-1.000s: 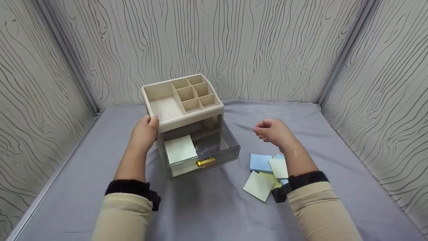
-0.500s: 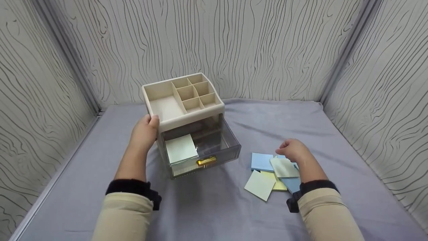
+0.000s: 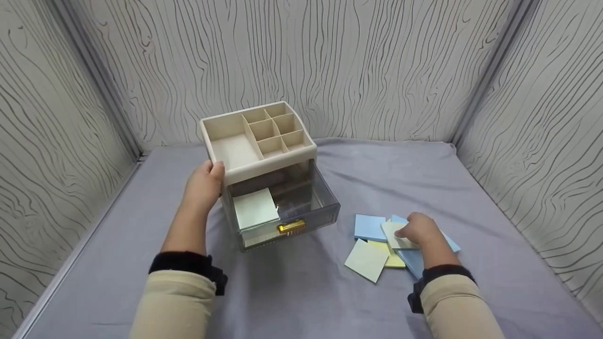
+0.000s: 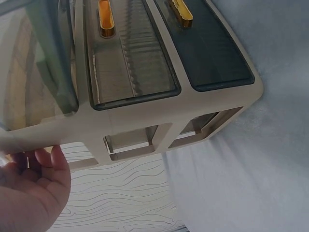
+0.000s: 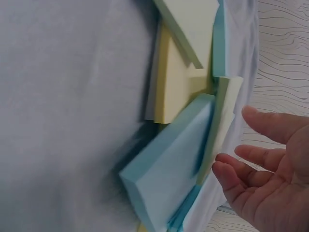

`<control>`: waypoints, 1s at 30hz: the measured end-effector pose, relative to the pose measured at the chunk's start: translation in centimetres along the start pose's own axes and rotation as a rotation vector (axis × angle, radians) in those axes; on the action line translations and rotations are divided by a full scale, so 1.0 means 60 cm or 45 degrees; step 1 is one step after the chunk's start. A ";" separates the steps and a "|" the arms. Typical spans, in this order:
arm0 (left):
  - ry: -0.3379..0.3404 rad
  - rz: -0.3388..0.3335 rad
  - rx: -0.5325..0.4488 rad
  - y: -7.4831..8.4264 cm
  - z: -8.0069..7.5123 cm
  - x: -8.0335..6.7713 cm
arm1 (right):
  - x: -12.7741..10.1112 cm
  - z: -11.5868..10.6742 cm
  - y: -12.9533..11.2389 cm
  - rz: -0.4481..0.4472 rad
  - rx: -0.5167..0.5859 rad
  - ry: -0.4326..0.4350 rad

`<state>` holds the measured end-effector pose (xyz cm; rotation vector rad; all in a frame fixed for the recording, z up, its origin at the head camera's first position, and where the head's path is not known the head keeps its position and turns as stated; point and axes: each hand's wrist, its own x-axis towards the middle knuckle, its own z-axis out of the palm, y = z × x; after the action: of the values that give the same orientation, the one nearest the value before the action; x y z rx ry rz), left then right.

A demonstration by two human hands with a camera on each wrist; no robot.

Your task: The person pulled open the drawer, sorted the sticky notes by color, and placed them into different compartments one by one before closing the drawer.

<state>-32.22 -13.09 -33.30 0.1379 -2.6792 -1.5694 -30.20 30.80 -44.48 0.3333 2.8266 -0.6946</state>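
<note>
A beige organizer (image 3: 256, 141) with open top compartments stands on the grey cloth. Its clear upper drawer (image 3: 301, 202) with a gold handle (image 3: 290, 227) is pulled out and holds a pale green sticky pad (image 3: 256, 208). My left hand (image 3: 209, 176) grips the organizer's left side, thumb on the rim; in the left wrist view the hand (image 4: 29, 188) sits at the organizer's (image 4: 169, 116) edge. My right hand (image 3: 409, 230) rests on a pale green pad (image 3: 392, 231) atop a loose pile. In the right wrist view its relaxed fingers (image 5: 234, 140) reach that pad's edge (image 5: 222, 121).
The pile holds a blue pad (image 3: 370, 227), a pale green pad (image 3: 366, 260), a yellow pad (image 3: 395, 260) and more blue ones (image 3: 412, 262). Wood-grain walls (image 3: 70, 117) close in the cloth (image 3: 306, 292) on three sides. A second closed drawer (image 4: 130, 63) shows lower down.
My right hand has moved from mid-air beside the drawer down and right onto the pad pile. The left hand and the organizer have stayed put.
</note>
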 end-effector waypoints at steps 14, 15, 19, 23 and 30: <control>-0.006 -0.015 -0.022 0.003 0.000 -0.001 | -0.003 0.021 0.002 0.042 -0.088 0.055; -0.005 -0.015 -0.025 0.003 0.000 -0.001 | -0.003 0.022 0.000 0.048 -0.098 0.065; -0.003 -0.013 -0.034 0.003 0.001 -0.001 | -0.007 0.022 -0.003 0.047 -0.156 0.113; -0.011 -0.023 -0.023 0.004 -0.001 -0.002 | -0.008 0.020 -0.004 0.004 -0.170 0.166; -0.015 -0.022 -0.005 0.006 -0.001 -0.003 | -0.008 0.009 -0.009 -0.101 -0.094 0.211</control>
<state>-32.07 -12.95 -32.95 0.1518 -2.6908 -1.5855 -29.79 29.99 -44.58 0.2797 3.0287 -0.6013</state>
